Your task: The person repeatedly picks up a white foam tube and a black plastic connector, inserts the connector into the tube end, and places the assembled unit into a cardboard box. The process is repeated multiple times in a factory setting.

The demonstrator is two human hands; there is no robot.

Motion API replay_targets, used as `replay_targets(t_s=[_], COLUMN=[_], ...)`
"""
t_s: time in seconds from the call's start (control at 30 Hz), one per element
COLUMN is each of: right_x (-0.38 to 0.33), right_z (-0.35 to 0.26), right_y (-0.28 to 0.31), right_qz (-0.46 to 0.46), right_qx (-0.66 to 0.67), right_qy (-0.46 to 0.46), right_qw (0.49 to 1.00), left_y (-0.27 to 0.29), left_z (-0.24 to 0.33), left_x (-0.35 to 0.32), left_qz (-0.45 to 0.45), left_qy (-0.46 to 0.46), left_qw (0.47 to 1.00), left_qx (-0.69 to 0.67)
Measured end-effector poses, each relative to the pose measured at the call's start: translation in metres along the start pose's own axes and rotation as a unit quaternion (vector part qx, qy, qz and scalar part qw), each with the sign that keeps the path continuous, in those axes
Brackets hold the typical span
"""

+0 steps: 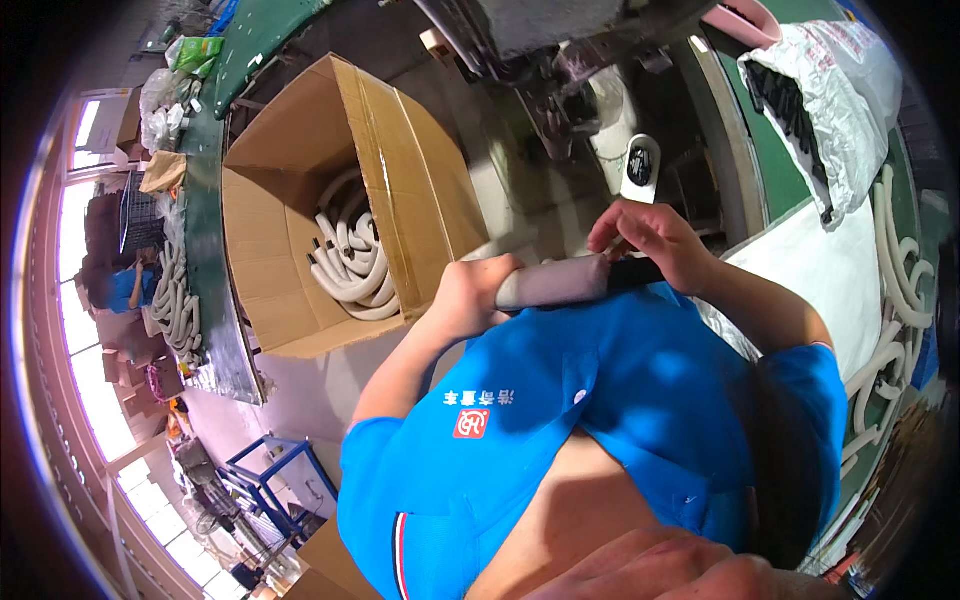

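Lying curled: pale tubes (352,262), cardboard box (290,170).

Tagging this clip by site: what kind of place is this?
Most likely a factory packing or assembly area. A large cardboard box holds bent pale foam tubes, more tubes lie on the green bench, and both hands grip a grey foam sleeve.

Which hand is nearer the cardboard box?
Left. The left hand grips the grey tube end right beside the cardboard box; the right hand is farther, at the tube's other end.
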State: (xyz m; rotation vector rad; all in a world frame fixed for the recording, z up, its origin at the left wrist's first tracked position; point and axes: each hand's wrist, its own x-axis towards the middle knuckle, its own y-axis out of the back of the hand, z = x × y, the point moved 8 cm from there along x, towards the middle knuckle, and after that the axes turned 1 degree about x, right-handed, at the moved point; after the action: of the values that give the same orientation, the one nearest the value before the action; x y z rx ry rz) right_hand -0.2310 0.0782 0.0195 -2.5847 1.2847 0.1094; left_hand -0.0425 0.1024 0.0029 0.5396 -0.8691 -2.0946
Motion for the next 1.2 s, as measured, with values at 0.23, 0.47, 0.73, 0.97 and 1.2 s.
replay_targets(t_s=[0.23,0.47,0.73,0.97,1.2], right_x=[-0.026,-0.014,-0.017,0.002,-0.009], right_z=[0.012,0.018,0.146,0.054,0.056], right_y=[0.006,0.018,0.131,0.005,-0.001], right_qz=[0.058,0.091,0.47,-0.066,0.019], right_qx=[-0.046,0.049,0.202,0.384,0.174], right_qy=[0.063,0.063,0.08,0.145,0.052], right_qw=[0.995,0.993,0.856,0.91,0.983], left_y=[-0.036,-0.022,0.032,-0.087,-0.002], left_z=[0.021,0.034,-0.102,-0.198,0.09], left_x=[0.012,0.023,-0.052,-0.042,0.122], left_qz=[-0.034,0.059,0.375,0.199,0.048], left_qy=[-0.001,-0.019,0.069,0.435,-0.225], left_qw=[0.999,0.998,0.639,0.774,0.877], left_qx=[0.038,0.026,-0.668,-0.415,-0.423])
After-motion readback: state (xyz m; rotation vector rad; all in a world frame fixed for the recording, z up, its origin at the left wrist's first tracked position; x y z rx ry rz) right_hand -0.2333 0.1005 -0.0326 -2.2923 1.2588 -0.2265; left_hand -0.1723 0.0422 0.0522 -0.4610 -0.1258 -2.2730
